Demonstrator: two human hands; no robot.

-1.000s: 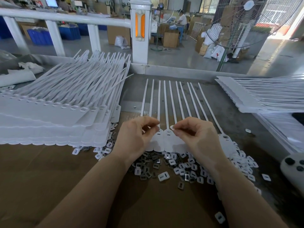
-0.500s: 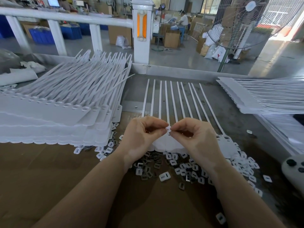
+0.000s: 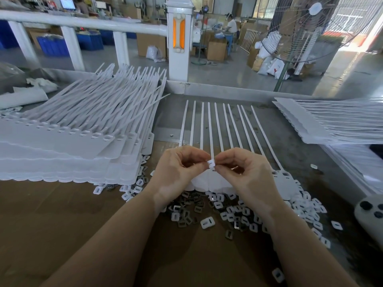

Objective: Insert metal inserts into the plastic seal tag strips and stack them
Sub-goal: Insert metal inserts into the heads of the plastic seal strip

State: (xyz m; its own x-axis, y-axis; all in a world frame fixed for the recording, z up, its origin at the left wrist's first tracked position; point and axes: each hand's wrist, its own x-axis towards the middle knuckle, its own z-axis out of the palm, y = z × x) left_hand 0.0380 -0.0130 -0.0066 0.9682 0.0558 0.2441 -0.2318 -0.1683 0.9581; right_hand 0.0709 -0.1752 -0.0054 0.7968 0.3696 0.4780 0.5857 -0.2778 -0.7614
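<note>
Brown cardboard-covered tabletop (image 3: 62, 224) carries a white plastic seal tag strip (image 3: 209, 125), tails pointing away. Just above its heads, a small white slotted insert (image 3: 211, 163) is pinched between left hand (image 3: 176, 172) and right hand (image 3: 248, 175) fingers.

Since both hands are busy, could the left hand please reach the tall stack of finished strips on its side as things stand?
Probably yes: the stack of strips lies just beside the left hand with nothing between them, but its fingers hold a small white piece with the right hand.
</note>
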